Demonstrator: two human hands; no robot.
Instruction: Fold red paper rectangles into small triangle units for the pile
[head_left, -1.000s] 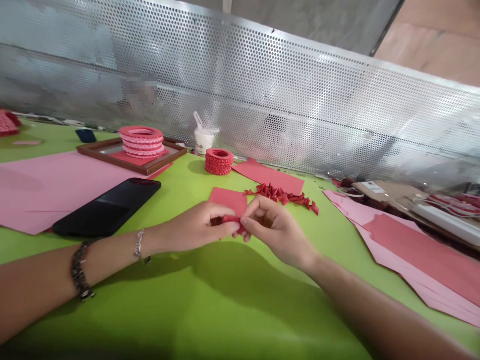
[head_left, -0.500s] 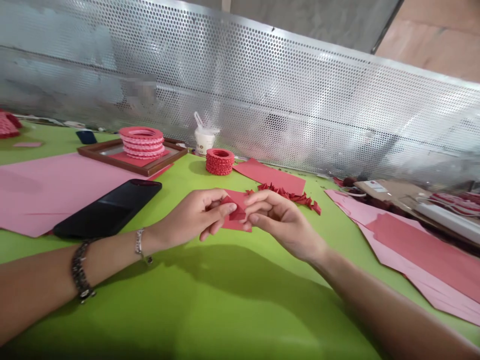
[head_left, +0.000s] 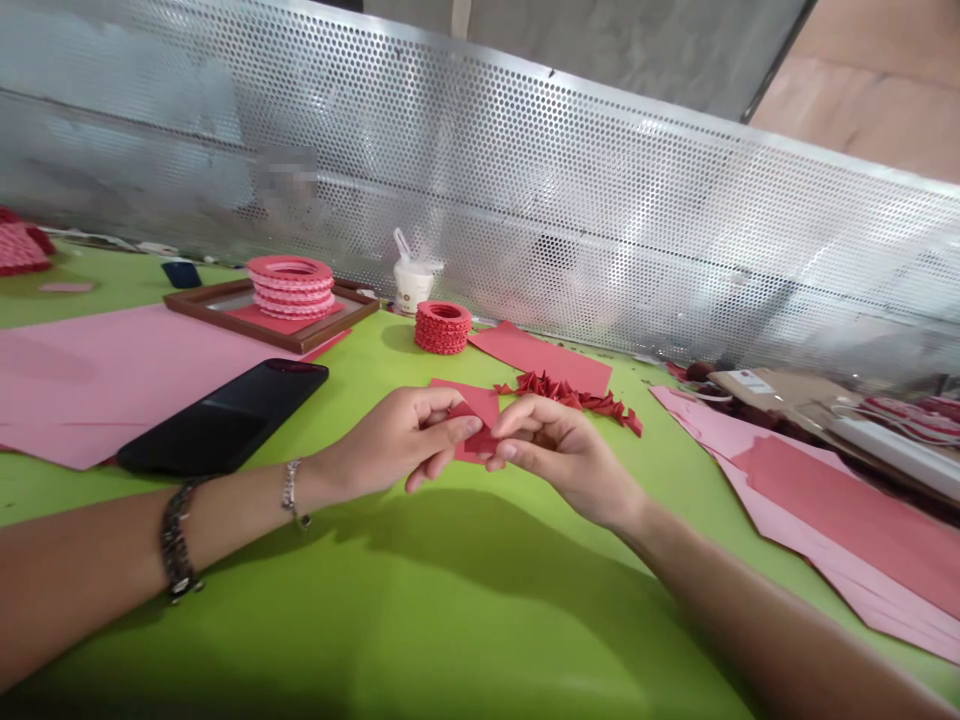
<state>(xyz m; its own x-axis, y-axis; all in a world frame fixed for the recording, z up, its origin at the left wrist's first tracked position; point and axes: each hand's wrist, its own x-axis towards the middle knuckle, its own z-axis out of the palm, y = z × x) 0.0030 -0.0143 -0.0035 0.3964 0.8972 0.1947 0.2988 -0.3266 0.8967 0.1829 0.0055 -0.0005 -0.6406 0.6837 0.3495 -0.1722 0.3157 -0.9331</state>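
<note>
Between my hands is a small folded piece of red paper (head_left: 472,418), held above the green table. My left hand (head_left: 412,430) pinches it between thumb and fingers. From the other side, the curled fingertips of my right hand (head_left: 559,450) close on its right edge and partly cover it. Behind the fingers lies a flat red paper sheet (head_left: 442,385), mostly hidden by them. Just beyond my right hand, several folded red paper pieces (head_left: 570,390) lie in a row.
A black phone (head_left: 232,420) rests by pink sheets (head_left: 112,370) at left. Behind stand a wooden frame (head_left: 300,343) bearing stacked pink and red rings (head_left: 292,285), a red ring stack (head_left: 442,330) and a white cup (head_left: 414,285). More paper (head_left: 847,510) lies at right, before a perforated metal panel (head_left: 637,200).
My right fingertips have closed in on the folded red paper, which now looks flatter. My left hand keeps its pinch. The whole view has shifted slightly.
</note>
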